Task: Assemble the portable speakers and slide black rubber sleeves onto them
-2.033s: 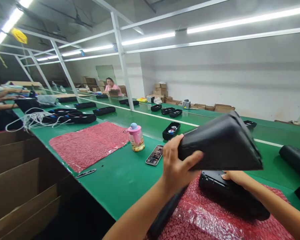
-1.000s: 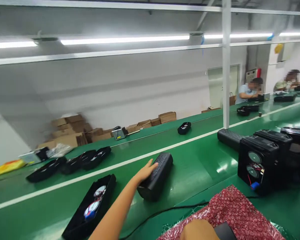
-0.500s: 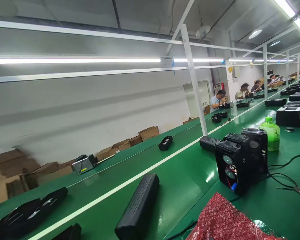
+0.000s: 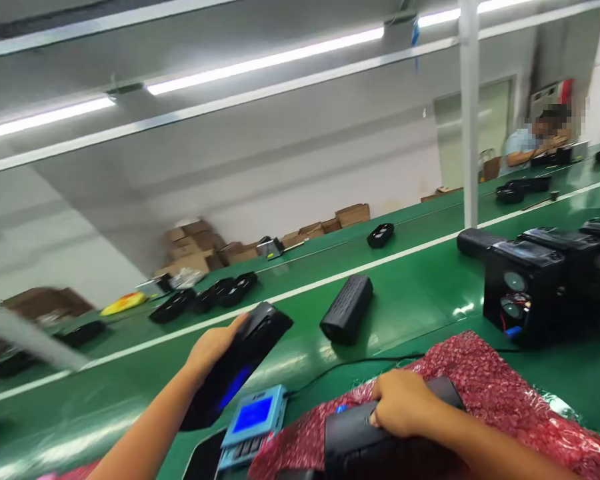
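My left hand [image 4: 215, 348] is closed on the edge of a long black speaker casing [image 4: 263, 337], tilted above the green bench and slightly blurred. A blue glow shows on the casing's lower side. Over the red bubble wrap [image 4: 460, 357], my right hand [image 4: 405, 403] grips a second black casing [image 4: 353, 437], its fingers curled over the top; the palm and forearm hide part of it. Between the hands stands a light-blue meter [image 4: 254, 420] with a lit blue screen. A dark flat phone-like slab [image 4: 205, 457] lies beside the meter.
A black ridged speaker casing [image 4: 347, 310] lies farther back on the green bench. Open black speaker boxes [image 4: 525, 287] stand at right by a white post [image 4: 470, 133]. Several black shells [image 4: 230, 290] line the far side. A person [image 4: 535, 137] sits at the far right.
My view has swung left and down. Both hands have come into view, each on a black casing, and the blue meter now shows.
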`<action>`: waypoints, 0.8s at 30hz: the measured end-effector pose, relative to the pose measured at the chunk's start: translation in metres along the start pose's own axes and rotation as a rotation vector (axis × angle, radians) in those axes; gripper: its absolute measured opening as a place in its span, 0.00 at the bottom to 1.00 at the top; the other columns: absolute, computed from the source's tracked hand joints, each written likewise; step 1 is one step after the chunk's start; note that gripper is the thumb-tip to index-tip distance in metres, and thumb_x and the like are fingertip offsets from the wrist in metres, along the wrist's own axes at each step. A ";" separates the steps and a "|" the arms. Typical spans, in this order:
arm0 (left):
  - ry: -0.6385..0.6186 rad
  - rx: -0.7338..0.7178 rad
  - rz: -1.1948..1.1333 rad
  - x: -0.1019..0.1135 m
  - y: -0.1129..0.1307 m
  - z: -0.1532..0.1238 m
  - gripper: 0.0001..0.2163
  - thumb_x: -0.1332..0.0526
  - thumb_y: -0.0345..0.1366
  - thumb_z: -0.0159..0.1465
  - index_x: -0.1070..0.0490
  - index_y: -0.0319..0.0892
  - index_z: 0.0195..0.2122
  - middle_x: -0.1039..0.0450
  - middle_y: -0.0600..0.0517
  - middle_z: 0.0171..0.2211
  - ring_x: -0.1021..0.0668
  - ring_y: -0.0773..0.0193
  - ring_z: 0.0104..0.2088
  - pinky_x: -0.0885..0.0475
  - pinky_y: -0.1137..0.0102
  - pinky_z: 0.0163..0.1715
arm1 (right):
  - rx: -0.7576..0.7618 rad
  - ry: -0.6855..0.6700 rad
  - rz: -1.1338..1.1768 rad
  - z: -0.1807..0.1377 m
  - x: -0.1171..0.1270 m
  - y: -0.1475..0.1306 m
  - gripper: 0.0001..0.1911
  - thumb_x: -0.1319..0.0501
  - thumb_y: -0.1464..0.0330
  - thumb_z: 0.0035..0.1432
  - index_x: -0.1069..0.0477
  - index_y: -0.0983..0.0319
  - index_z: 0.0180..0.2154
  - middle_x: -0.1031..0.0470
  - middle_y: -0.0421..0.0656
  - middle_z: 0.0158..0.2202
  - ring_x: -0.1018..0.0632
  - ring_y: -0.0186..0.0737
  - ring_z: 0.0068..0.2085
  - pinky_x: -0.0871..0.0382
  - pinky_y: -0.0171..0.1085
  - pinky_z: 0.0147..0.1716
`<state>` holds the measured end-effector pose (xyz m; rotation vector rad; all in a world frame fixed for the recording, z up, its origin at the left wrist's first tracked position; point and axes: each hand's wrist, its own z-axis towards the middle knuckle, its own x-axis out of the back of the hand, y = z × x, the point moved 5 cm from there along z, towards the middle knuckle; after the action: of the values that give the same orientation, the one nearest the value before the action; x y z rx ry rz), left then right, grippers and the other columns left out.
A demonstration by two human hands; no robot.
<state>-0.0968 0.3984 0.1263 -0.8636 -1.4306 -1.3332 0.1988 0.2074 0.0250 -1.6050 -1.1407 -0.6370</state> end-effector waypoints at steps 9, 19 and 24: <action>-0.158 0.143 -0.208 -0.017 -0.024 -0.102 0.32 0.53 0.63 0.56 0.29 0.39 0.17 0.30 0.47 0.17 0.26 0.56 0.23 0.38 0.69 0.22 | 0.131 0.044 -0.078 0.000 -0.004 0.009 0.18 0.47 0.58 0.55 0.24 0.61 0.36 0.24 0.49 0.40 0.24 0.48 0.41 0.37 0.37 0.32; -0.462 0.233 -0.470 -0.039 0.014 -0.171 0.29 0.50 0.63 0.56 0.25 0.41 0.34 0.22 0.45 0.36 0.21 0.55 0.34 0.28 0.68 0.30 | 0.303 0.124 -0.234 -0.039 0.015 0.001 0.30 0.56 0.53 0.63 0.26 0.63 0.24 0.25 0.47 0.26 0.26 0.42 0.29 0.48 0.35 0.25; -0.475 0.179 -0.377 -0.062 0.042 -0.185 0.29 0.45 0.65 0.48 0.26 0.40 0.27 0.23 0.44 0.31 0.22 0.54 0.31 0.32 0.69 0.26 | 0.434 0.159 -0.319 -0.085 0.009 -0.019 0.27 0.54 0.55 0.63 0.25 0.61 0.24 0.25 0.46 0.24 0.26 0.40 0.27 0.50 0.36 0.24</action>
<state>-0.0068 0.2303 0.0682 -0.8527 -2.1337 -1.2911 0.1961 0.1323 0.0693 -0.9990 -1.3214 -0.6540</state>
